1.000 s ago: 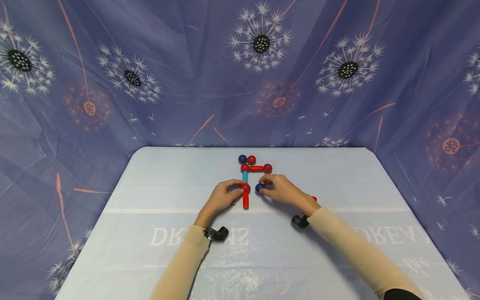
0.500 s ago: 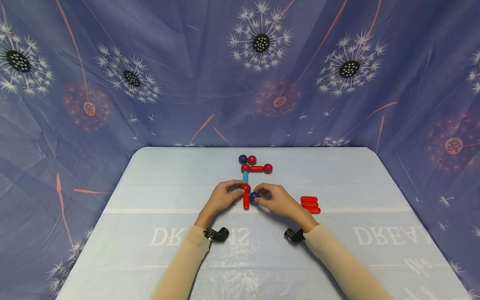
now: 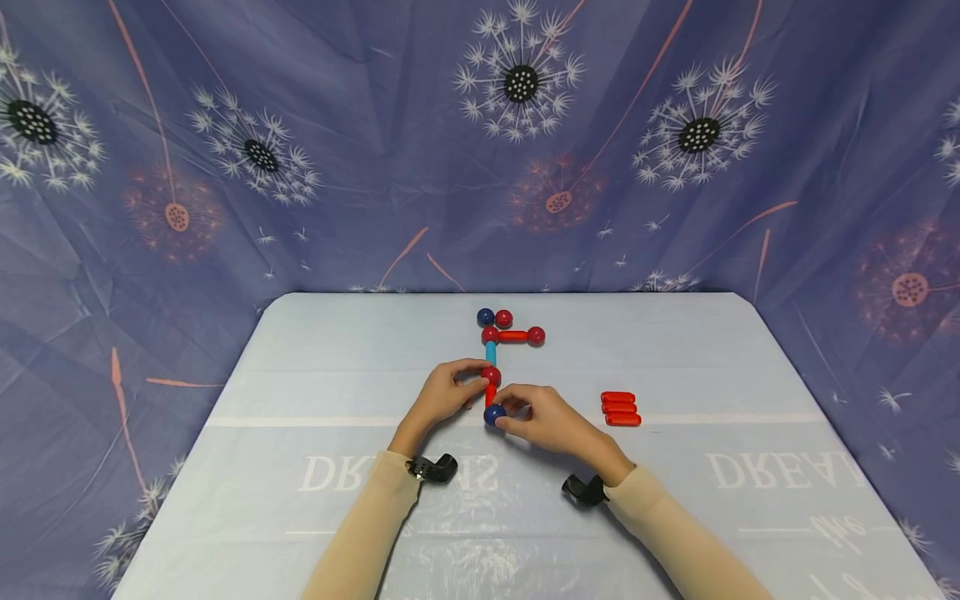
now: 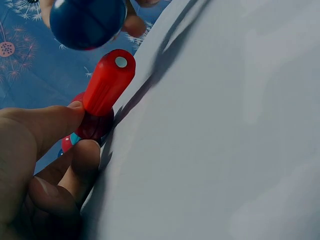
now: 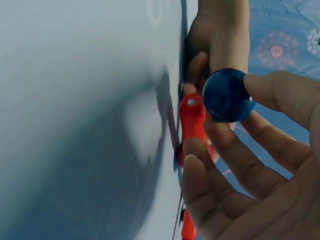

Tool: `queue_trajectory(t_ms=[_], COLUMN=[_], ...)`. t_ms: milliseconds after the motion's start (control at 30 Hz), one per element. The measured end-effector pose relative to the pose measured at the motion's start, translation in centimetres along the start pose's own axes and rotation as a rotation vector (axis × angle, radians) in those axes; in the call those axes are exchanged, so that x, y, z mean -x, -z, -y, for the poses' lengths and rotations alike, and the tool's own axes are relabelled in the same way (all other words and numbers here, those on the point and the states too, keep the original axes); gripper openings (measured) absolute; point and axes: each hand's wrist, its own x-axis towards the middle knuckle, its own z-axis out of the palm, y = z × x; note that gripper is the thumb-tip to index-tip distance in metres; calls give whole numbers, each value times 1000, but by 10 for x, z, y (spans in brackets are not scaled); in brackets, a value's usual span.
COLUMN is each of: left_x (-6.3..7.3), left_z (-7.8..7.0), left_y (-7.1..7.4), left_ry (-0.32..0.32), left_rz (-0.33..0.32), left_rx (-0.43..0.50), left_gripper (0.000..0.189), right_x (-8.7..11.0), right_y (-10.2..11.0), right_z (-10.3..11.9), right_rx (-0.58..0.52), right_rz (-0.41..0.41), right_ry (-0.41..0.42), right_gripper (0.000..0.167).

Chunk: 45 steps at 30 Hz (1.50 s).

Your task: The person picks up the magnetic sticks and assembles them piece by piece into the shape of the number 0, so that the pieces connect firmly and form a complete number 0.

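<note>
On the white tabletop lies a joined figure of magnetic balls and rods. My left hand (image 3: 447,393) pinches its middle red ball (image 3: 491,377) between thumb and fingers. From that ball a light blue rod (image 3: 491,354) runs away to a corner red ball (image 3: 490,335), and a red rod (image 4: 110,82) points back toward me with a round silver end showing. My right hand (image 3: 547,419) holds a blue ball (image 5: 229,95) in its fingertips. In the left wrist view a small gap shows between this ball and the rod's end.
A red rod (image 3: 513,337) leads right from the corner ball to another red ball (image 3: 536,336). Behind it sit a loose blue ball (image 3: 486,317) and red ball (image 3: 504,318), side by side. Three red rods (image 3: 621,408) lie stacked at right. A patterned curtain (image 3: 360,167) hangs behind the table.
My right hand has brought the blue ball leftward and toward me, from beside the middle red ball to the red rod's near end. The left hand keeps its place on the red ball.
</note>
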Motion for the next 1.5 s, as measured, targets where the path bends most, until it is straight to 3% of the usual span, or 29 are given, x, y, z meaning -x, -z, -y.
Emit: queue_trajectory(t_ms=[367, 633, 1133, 1500], left_x=[-1, 0, 0, 7], left_z=[-1, -2, -2, -3], left_y=[-2, -4, -1, 9], left_ry=[-5, 5, 5, 42], left_rz=[3, 6, 2, 52], left_rx=[7, 0, -4, 112], left_gripper=[34, 33, 32, 51], right_x=[6, 5, 5, 14], right_y=[-10, -12, -11, 2], right_z=[0, -3, -1, -8], right_rx=[39, 105, 111, 108], right_rz=[64, 27, 30, 23], right_ry=[41, 18, 17, -49], right_gripper=[20, 25, 30, 35])
